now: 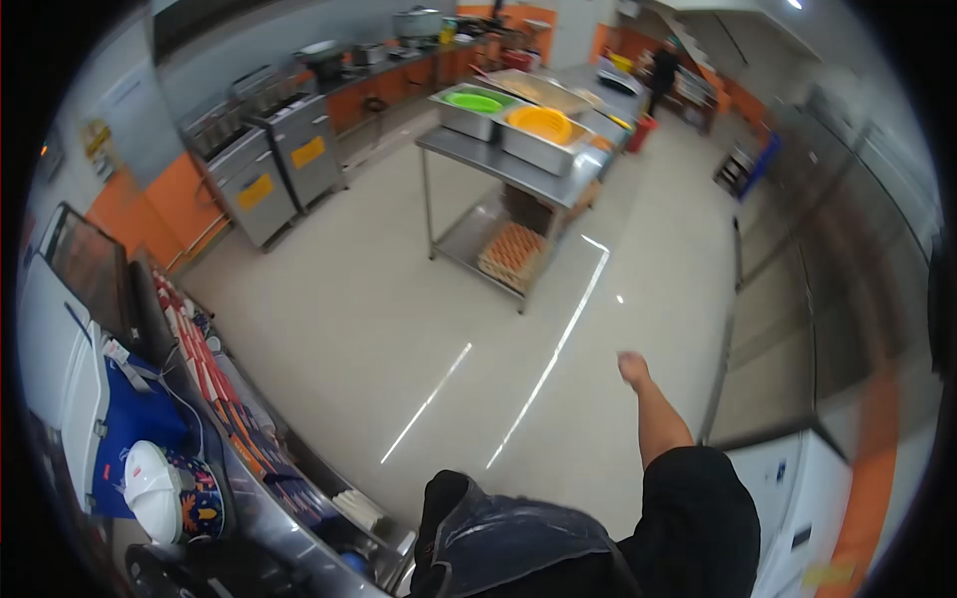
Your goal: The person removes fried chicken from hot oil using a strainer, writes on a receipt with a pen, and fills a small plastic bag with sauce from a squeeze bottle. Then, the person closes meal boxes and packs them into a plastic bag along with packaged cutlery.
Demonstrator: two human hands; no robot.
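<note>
Right hand (631,369) is held out over the floor (399,319), too blurred to tell whether curled or spread; left hand out of view. Ahead, a yellow basket (540,124) sits in a steel pan (543,154) by the table (474,155)'s near right corner, stacked eggs (512,251) on the lower shelf (454,244). Bumping that corner could jolt both.

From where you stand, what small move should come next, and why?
Probably a step toward the steel table: the right hand is out over the floor, apart from the table and the egg trays below, so neither seems within reach.
</note>
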